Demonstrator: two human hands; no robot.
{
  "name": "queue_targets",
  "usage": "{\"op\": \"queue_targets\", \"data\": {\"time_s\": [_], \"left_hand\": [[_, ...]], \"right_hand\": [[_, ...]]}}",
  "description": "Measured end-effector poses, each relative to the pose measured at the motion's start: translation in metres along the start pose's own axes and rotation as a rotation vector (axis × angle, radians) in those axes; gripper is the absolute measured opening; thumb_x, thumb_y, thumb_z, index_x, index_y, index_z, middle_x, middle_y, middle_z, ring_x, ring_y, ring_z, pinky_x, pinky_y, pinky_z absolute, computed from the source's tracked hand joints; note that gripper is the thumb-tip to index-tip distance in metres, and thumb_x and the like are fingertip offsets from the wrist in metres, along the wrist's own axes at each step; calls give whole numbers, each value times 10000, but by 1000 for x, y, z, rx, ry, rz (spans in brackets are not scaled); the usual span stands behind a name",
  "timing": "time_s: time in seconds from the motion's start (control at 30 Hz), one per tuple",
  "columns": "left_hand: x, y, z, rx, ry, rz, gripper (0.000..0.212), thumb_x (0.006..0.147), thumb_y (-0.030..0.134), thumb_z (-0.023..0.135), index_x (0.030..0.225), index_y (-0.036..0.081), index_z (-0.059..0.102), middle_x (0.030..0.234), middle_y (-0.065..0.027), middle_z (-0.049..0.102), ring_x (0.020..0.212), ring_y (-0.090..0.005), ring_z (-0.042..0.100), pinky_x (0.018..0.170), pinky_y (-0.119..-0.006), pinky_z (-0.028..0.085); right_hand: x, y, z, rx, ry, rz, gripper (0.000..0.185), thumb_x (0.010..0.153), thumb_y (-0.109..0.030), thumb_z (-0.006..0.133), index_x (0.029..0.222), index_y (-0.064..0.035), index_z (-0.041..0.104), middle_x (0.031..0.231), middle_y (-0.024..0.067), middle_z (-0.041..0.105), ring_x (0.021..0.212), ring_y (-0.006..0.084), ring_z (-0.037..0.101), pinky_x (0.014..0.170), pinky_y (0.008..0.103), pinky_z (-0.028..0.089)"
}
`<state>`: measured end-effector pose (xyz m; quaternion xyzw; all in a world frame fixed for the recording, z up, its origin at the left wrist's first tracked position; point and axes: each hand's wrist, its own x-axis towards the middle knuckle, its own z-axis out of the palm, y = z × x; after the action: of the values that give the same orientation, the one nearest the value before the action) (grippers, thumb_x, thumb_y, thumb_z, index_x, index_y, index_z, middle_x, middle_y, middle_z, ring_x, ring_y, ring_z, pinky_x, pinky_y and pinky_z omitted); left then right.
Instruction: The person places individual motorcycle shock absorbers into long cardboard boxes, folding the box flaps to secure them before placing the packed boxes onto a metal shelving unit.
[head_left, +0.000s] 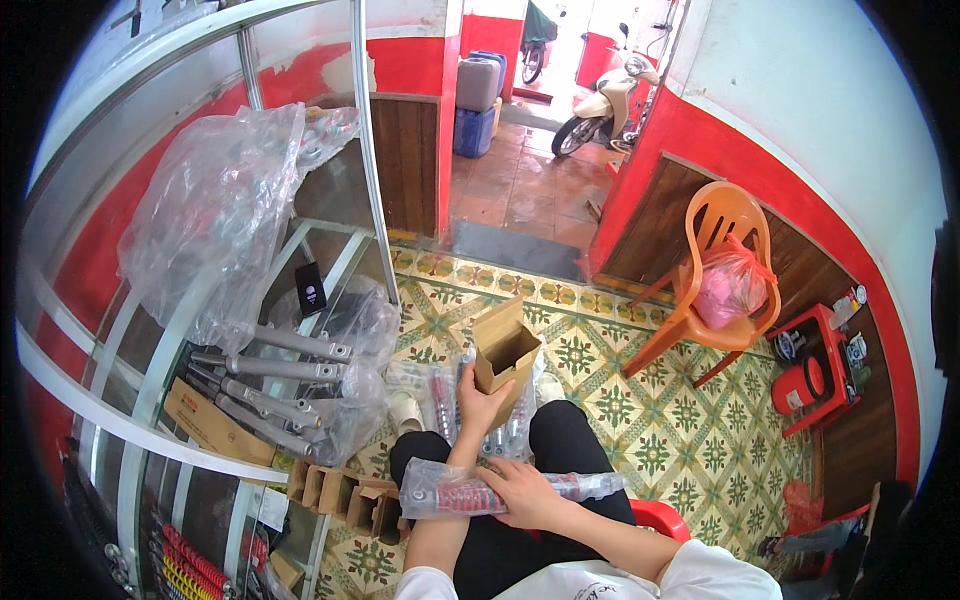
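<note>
My left hand (481, 399) grips an upright brown cardboard box (504, 358) whose top flaps stand open; its inside looks dark. Closer to my body, my right hand (523, 491) rests on a plastic-wrapped shock absorber with a red coil spring (461, 496), which lies across my lap and left forearm. On the floor between my feet are more bagged shock absorbers (442, 397), partly hidden by the box. Several narrow open cardboard boxes (337, 491) stand in a row left of my knees.
A glass-and-metal shelf frame (187, 450) fills the left side, holding fork tubes (292, 366), a phone (310, 289) and a large plastic bag (217, 217). At right are an orange plastic chair (667, 330) with a bag and a red stool (817, 416). A scooter (611, 105) stands beyond the doorway.
</note>
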<state>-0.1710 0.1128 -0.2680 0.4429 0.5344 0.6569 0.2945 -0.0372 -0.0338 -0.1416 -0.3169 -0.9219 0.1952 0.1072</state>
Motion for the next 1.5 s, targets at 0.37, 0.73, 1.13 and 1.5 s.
{"op": "queue_targets", "data": {"time_s": [0.37, 0.73, 1.13, 1.5], "left_hand": [[1, 5, 1, -104, -16, -38, 573, 666, 154, 889, 1128, 25, 575, 1003, -99, 693, 902, -183, 664, 800, -334, 534], [2, 11, 0, -42, -38, -13, 526, 670, 136, 882, 1082, 23, 575, 975, -101, 692, 876, -180, 664, 779, -337, 533], [4, -22, -7, -160, 49, -128, 517, 679, 115, 875, 1083, 41, 561, 994, -81, 673, 885, -170, 635, 775, -329, 515], [-12, 36, -6, -179, -45, -72, 523, 698, 62, 858, 1117, 34, 546, 1075, -74, 642, 985, -159, 621, 846, -324, 510]], "right_hand": [[32, 21, -13, 314, -520, 140, 875, 690, -313, 826, 1370, -50, 342, 1086, 282, 640, 1011, 444, 626, 857, 494, 503], [40, 15, 2, 366, -374, 83, 747, 669, -303, 814, 1250, -7, 449, 946, 279, 661, 925, 451, 643, 809, 503, 509], [-3, 1, -72, 394, 148, 163, 603, 608, -217, 824, 1134, -49, 583, 903, 185, 680, 845, 371, 678, 743, 423, 549], [-129, 61, -124, 793, 934, 454, 521, 659, -68, 813, 1102, -17, 542, 969, 66, 650, 891, 183, 661, 824, 361, 538]]}}
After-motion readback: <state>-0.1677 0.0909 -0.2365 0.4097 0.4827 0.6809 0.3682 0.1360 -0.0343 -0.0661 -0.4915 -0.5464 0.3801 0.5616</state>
